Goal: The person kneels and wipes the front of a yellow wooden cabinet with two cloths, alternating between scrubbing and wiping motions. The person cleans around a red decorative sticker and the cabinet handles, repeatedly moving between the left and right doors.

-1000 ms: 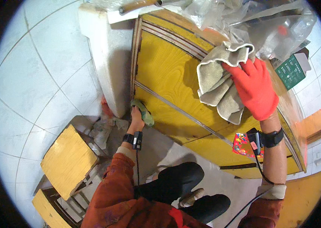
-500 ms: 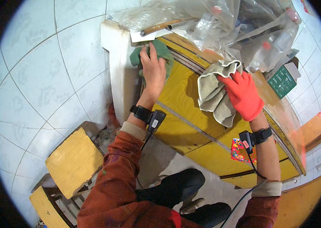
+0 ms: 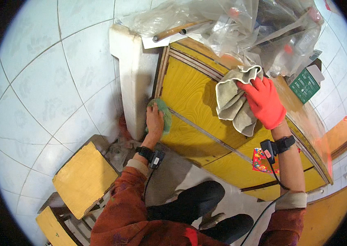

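A green cloth [image 3: 166, 117] lies under the fingers of my bare left hand [image 3: 154, 123], pressed to the left edge of a yellow wood-grain cabinet [image 3: 194, 92]. The fingers are closed on the cloth, low down beside a white upright slab [image 3: 130, 78]. In a red glove, my right hand [image 3: 265, 102] grips a crumpled grey-beige cloth [image 3: 237, 98] with a pale hem. This cloth hangs in folds in front of the cabinet's upper edge. The glove hides part of it. A black strap with a small device sits on each wrist.
Clear plastic bags [image 3: 239, 24] with bottles pile up on the cabinet top, near a wooden-handled rod [image 3: 173, 30] and a green box [image 3: 306, 85]. Yellow-topped stools [image 3: 85, 178] stand at the lower left, by the tiled wall [image 3: 38, 90].
My left hand has slid down the cabinet's left edge with the green cloth, from the top corner to low on the side. My right hand and its cloth have hardly moved.
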Demonstrator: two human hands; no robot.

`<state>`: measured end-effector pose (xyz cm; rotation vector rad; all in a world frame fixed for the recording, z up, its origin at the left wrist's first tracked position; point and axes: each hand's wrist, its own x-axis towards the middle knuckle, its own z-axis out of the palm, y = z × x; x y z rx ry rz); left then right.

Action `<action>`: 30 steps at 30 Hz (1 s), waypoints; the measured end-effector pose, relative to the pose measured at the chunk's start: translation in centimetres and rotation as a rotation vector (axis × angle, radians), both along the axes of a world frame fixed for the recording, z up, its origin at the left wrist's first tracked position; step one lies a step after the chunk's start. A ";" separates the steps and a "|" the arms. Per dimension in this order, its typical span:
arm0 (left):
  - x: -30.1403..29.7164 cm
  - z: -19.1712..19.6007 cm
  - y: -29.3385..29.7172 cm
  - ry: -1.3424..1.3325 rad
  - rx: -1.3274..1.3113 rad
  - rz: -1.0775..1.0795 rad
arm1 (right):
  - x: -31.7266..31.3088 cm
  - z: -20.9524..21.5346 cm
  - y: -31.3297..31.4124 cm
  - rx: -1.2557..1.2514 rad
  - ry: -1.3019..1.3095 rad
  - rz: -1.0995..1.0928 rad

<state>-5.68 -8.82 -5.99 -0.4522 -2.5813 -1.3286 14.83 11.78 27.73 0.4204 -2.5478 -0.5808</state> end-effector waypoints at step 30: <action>-3.6 14.0 2.5 0.819 0.335 0.048 | -0.3 -0.6 0.5 0.003 0.067 0.033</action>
